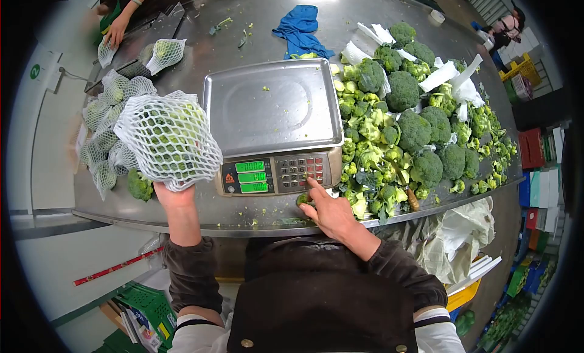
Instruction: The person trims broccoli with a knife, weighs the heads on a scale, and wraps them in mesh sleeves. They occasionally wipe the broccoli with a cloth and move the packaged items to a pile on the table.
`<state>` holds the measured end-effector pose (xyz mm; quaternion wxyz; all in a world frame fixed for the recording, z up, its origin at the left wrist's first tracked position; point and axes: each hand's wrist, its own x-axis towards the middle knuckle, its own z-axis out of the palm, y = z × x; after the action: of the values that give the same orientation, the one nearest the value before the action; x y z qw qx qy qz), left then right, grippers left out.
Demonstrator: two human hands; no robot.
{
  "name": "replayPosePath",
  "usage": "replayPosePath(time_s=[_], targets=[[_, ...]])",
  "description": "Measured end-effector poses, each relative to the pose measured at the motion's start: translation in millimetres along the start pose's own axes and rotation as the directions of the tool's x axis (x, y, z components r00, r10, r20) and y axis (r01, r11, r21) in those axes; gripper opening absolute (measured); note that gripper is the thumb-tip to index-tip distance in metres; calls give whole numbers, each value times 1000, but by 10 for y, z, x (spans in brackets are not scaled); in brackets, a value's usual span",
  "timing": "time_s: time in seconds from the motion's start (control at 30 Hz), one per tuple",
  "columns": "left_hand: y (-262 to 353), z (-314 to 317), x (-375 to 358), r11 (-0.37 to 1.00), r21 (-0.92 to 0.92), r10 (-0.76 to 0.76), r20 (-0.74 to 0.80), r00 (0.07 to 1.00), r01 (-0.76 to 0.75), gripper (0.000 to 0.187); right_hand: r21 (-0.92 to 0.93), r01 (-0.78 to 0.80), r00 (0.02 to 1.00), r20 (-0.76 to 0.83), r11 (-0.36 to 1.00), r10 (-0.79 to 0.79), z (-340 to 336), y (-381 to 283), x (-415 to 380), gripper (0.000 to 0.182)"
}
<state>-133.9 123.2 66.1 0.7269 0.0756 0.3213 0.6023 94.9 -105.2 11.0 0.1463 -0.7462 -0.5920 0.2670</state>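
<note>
My left hand (175, 198) holds up a broccoli head in a white foam net (170, 140), with the palm beneath it and most fingers hidden behind it. My right hand (331, 216) reaches to the keypad (299, 170) of the weighing scale (274, 122), index finger stretched out to the lower right keys. Beside its thumb and fingers lies a small broccoli floret (303, 199); the hand does not appear to grip it. The scale's steel pan bears only a few green crumbs, and its green displays (251, 176) are lit.
Several netted broccoli heads (106, 119) are piled at left, with a bare broccoli piece (140, 186) near them. Loose broccoli (413, 131) heaps up at right. A blue cloth (298, 27) lies behind the scale. At upper left, another person's hand (117, 31) touches a netted piece.
</note>
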Motion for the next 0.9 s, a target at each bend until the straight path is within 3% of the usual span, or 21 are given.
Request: replayPosePath(time_s=[0.23, 0.57, 0.67, 0.73, 0.8, 0.83, 0.9], targets=[[-69, -12, 19, 995, -70, -63, 83, 995, 69, 45, 92, 29, 997, -71, 995, -22, -15, 81, -153, 33], [-271, 191, -23, 997, 5, -76, 13, 997, 75, 46, 99, -28, 998, -59, 995, 34, -38, 76, -151, 25], [-331, 289, -75, 992, 73, -99, -33, 995, 101, 45, 181, 42, 995, -101, 983, -24, -98, 68, -86, 31], [-433, 338, -105, 985, 119, -117, -50, 992, 122, 45, 619, 111, 975, -219, 777, 35, -341, -51, 45, 42], [-537, 329, -77, 969, 155, -193, -9, 981, 192, 44, 576, 235, 943, -331, 783, -39, -635, -167, 241, 62], [-609, 403, -114, 969, 157, -192, -7, 981, 191, 44, 577, 236, 942, -333, 782, -39, -714, -205, 365, 62], [-823, 588, -219, 911, 249, -340, 6, 940, 328, 45, 257, 391, 821, -532, 884, -208, -821, -267, 599, 74]])
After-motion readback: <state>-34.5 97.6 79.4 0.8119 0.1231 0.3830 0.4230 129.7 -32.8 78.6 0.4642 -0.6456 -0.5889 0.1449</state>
